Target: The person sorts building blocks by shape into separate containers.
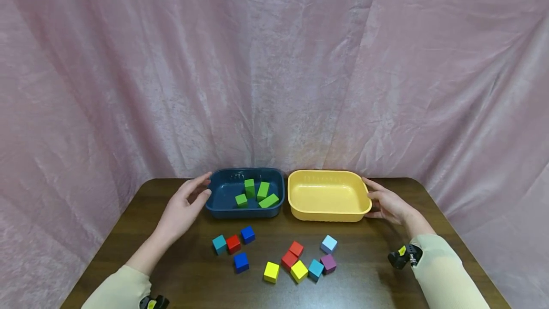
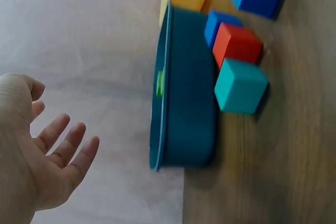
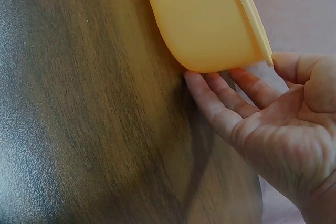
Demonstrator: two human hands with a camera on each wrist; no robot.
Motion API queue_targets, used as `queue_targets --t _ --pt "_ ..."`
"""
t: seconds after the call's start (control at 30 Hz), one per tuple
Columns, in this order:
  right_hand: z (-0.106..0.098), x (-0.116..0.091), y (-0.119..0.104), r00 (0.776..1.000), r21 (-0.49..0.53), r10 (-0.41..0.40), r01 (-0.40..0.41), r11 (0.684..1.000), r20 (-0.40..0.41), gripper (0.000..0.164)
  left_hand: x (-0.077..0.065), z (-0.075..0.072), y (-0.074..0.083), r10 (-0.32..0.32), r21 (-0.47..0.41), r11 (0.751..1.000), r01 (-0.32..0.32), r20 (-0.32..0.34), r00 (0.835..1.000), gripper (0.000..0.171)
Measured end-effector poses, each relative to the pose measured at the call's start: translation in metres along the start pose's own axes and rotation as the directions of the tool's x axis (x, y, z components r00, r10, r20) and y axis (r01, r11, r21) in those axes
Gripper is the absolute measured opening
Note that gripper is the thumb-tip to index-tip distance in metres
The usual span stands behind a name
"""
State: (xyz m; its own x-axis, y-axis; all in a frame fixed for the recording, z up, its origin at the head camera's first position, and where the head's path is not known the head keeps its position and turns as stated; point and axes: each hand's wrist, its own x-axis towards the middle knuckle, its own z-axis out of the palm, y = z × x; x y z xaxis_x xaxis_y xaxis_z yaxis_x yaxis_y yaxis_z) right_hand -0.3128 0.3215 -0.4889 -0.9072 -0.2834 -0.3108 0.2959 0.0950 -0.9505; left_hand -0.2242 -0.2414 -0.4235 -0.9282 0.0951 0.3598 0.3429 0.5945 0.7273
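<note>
My left hand [image 1: 184, 206] is beside the left end of a dark blue tray [image 1: 244, 213], its fingers loosely spread and holding nothing. In the left wrist view the same hand [image 2: 47, 156] shows apart from the tray's end wall. Inside the blue tray lie several green blocks [image 1: 269, 200]. At the right end of a yellow tray [image 1: 330, 216] is my right hand [image 1: 390, 206]. Its fingertips [image 3: 197, 80] touch the outside of the end wall in the right wrist view, with the thumb against the rim; the hand does not wrap round the tray.
In front of the blue tray sit a teal cube [image 1: 219, 244], a red cube [image 1: 233, 243] and blue cubes [image 1: 241, 262]. Nearer the yellow tray are yellow [image 1: 271, 272], red, teal, purple [image 1: 328, 263] and light blue cubes [image 1: 329, 243]. A pink curtain [image 1: 274, 70] hangs behind the wooden table [image 1: 360, 280].
</note>
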Motion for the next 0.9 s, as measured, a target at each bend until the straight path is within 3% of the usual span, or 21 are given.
queue_targets --t 0.43,0.9 --pt "0.000 0.000 -0.001 1.000 0.004 0.002 -0.002 1.000 0.005 0.070 -0.031 0.013 0.024 0.094 0.177 0.978 -0.107 0.082 0.992 0.047" --pt "0.000 -0.001 -0.004 1.000 -0.003 0.027 -0.027 1.000 0.002 0.071 -0.057 0.040 0.045 0.140 0.217 0.958 -0.188 0.218 0.966 0.051"
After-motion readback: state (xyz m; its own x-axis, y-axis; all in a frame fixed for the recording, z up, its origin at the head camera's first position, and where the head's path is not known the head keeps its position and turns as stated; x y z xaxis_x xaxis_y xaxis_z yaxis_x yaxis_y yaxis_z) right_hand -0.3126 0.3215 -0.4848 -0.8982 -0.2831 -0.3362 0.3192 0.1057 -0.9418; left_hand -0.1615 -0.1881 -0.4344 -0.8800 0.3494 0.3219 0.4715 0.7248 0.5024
